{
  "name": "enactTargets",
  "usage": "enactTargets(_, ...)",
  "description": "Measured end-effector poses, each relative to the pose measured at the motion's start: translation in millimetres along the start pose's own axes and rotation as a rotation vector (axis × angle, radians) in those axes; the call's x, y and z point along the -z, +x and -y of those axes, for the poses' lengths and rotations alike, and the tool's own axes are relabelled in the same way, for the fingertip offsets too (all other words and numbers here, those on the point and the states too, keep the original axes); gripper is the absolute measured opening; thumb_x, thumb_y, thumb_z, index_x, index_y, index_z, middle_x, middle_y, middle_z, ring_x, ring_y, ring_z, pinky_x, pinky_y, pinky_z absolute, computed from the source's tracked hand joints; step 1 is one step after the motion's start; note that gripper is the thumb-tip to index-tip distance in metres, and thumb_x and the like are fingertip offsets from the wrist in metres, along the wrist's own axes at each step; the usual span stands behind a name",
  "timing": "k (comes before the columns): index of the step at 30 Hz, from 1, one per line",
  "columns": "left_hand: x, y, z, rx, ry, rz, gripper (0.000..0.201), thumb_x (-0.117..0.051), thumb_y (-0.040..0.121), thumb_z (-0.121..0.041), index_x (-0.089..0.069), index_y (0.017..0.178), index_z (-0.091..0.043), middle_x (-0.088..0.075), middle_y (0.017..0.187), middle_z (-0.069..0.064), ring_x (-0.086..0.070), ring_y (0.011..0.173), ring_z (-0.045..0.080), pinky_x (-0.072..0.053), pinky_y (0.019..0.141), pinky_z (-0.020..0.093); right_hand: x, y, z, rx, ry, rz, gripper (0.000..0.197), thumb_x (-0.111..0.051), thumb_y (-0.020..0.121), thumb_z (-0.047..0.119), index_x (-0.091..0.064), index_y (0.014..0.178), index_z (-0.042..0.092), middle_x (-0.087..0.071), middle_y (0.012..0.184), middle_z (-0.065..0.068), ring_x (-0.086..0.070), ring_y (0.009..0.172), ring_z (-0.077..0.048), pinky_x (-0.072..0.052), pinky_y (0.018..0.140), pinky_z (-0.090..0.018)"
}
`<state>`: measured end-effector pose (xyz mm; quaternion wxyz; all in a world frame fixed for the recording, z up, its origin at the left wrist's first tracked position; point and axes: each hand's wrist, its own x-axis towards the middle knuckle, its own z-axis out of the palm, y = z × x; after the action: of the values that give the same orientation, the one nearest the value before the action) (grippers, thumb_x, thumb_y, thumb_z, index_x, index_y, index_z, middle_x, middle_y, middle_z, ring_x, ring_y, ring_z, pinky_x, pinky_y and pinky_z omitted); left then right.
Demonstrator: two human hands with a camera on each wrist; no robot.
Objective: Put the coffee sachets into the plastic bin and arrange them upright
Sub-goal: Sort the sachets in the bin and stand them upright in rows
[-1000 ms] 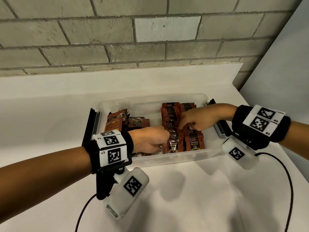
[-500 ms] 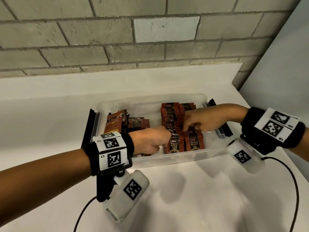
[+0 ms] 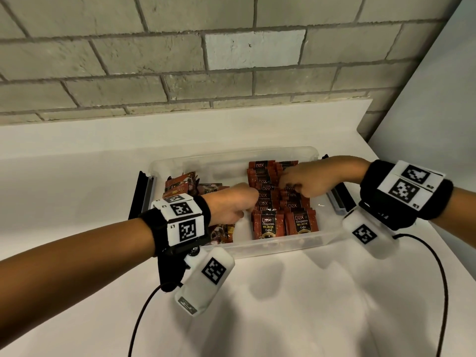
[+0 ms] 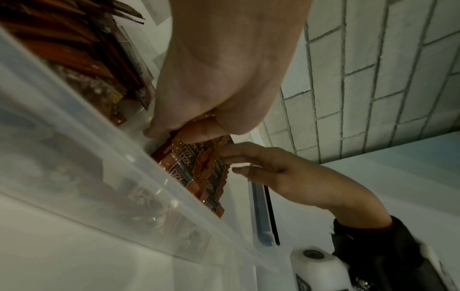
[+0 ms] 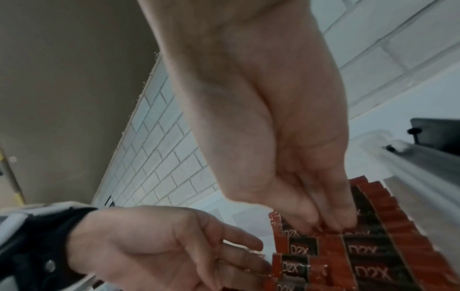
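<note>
A clear plastic bin [image 3: 231, 153] sits on the white counter. Red D2X coffee sachets [image 3: 282, 222] stand upright in two rows in its right half. Other brown sachets [image 3: 180, 186] lean in a loose pile at its left end. My left hand [image 3: 251, 202] reaches in from the front, its straight fingers [image 5: 248, 256] touching the left edge of the rows. My right hand [image 3: 288, 185] comes in over the right rim. Its thumb and fingertips [image 5: 348, 224] point down and pinch the top edge of a sachet midway along the rows.
Black latch handles [image 3: 140, 191] hang at both ends of the bin. A brick wall [image 3: 231, 73] rises behind the counter and a grey panel [image 3: 438, 99] closes the right side. Cables [image 3: 438, 279] trail from both wrists over the front counter.
My right hand has shifted a little toward the back along the sachet rows. My left hand has stayed at the rows' left edge.
</note>
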<state>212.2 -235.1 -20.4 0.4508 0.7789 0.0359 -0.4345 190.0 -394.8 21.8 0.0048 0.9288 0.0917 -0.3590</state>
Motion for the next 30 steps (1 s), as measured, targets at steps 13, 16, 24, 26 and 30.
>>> enactTargets(13, 8, 3, -13, -0.01, -0.066, 0.019, 0.035, -0.026, 0.082, 0.015, -0.048, 0.08, -0.013, -0.041, 0.074, 0.002, -0.035, 0.076, 0.014, -0.031, 0.07, 0.022, 13, -3, 3, -0.017, 0.376, -0.079, 0.056, -0.034, 0.093, -0.007, -0.034, 0.143, 0.018, -0.048, 0.136, -0.007, -0.05, 0.121, -0.023, -0.045, 0.101, -0.035)
enactTargets(16, 7, 4, -12, -0.052, -0.038, 0.043, 0.037, -0.027, 0.081, 0.014, -0.051, 0.089, -0.012, -0.041, 0.075, 0.002, -0.036, 0.081, 0.017, -0.033, 0.073, 0.022, 14, -5, 0, -0.054, 0.347, -0.13, 0.054, -0.037, 0.093, -0.002, -0.035, 0.142, 0.019, -0.05, 0.135, -0.007, -0.05, 0.12, -0.023, -0.044, 0.102, -0.038)
enactTargets(24, 4, 1, -11, -0.116, 0.195, -0.016, 0.045, -0.033, 0.101, -0.012, -0.024, 0.145, -0.009, -0.051, 0.129, 0.01, -0.05, 0.115, 0.023, -0.04, 0.101, 0.032, 9, -6, -5, -0.054, 0.243, -0.131, 0.054, -0.04, 0.093, 0.0, -0.032, 0.143, 0.017, -0.048, 0.136, -0.01, -0.048, 0.121, -0.027, -0.042, 0.103, -0.041)
enactTargets(26, 3, -3, -12, -0.163, 0.505, -0.004, 0.068, -0.035, 0.098, -0.013, 0.005, 0.152, -0.021, -0.032, 0.149, 0.02, -0.048, 0.12, 0.033, -0.043, 0.1, 0.041, 7, -8, -4, -0.044, 0.117, -0.099, 0.055, -0.041, 0.093, 0.001, -0.032, 0.144, 0.019, -0.035, 0.144, -0.009, -0.037, 0.129, -0.027, -0.036, 0.107, -0.039)
enactTargets(30, 0, -20, -16, -0.08, 0.937, 0.147, 0.073, -0.027, 0.095, 0.003, 0.015, 0.15, -0.021, -0.005, 0.154, 0.029, -0.049, 0.108, 0.035, -0.045, 0.088, 0.034, -7, -6, 6, -0.084, -0.2, 0.011, 0.059, -0.034, 0.091, 0.002, -0.029, 0.145, 0.024, -0.024, 0.139, -0.012, -0.02, 0.13, -0.033, -0.031, 0.108, -0.044)
